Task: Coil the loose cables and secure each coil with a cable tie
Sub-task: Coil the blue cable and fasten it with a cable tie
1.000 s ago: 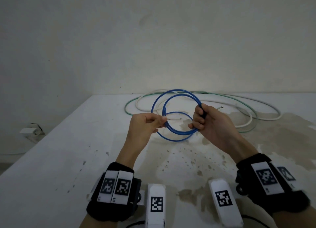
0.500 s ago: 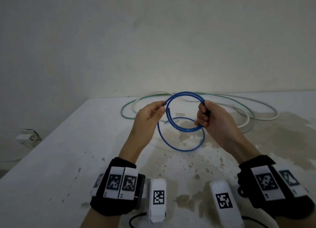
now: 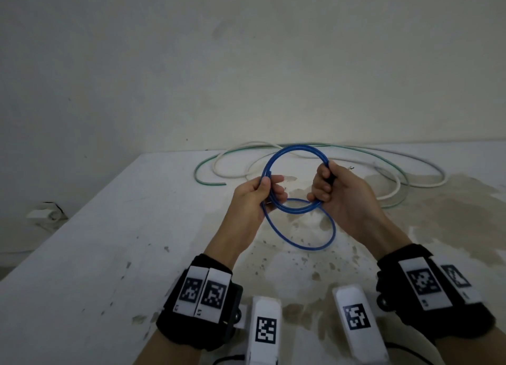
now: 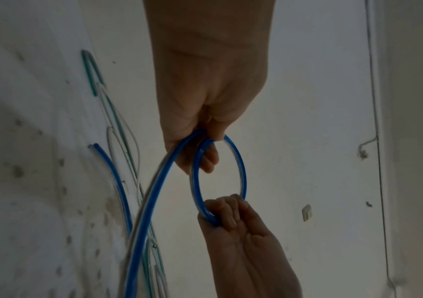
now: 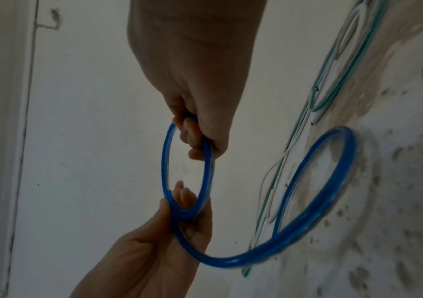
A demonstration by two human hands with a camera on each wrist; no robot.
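Observation:
A blue cable (image 3: 297,148) is wound into a small coil held above the white table (image 3: 109,255). My left hand (image 3: 267,185) pinches the coil's left side between thumb and fingers. On the right side, my right hand (image 3: 323,186) grips the strands in curled fingers. One looser blue loop (image 3: 315,247) hangs below the coil toward me. In the left wrist view, the left hand (image 4: 206,141) holds the ring (image 4: 243,171) at the top and the right hand (image 4: 226,211) at the bottom. From the right wrist, the coil (image 5: 165,161) and the loose loop (image 5: 332,201) show.
A white cable (image 3: 232,176) and a green cable (image 3: 201,177) lie in wide loose loops at the table's far side. Two white marker blocks (image 3: 265,329) (image 3: 356,318) sit at the near edge. The table's left edge drops toward a wall socket (image 3: 41,214).
My left hand has let go of the cable end, moved onto the coil's left side and now pinches the strands together. The loose loop hangs lower. My right hand has kept its grip.

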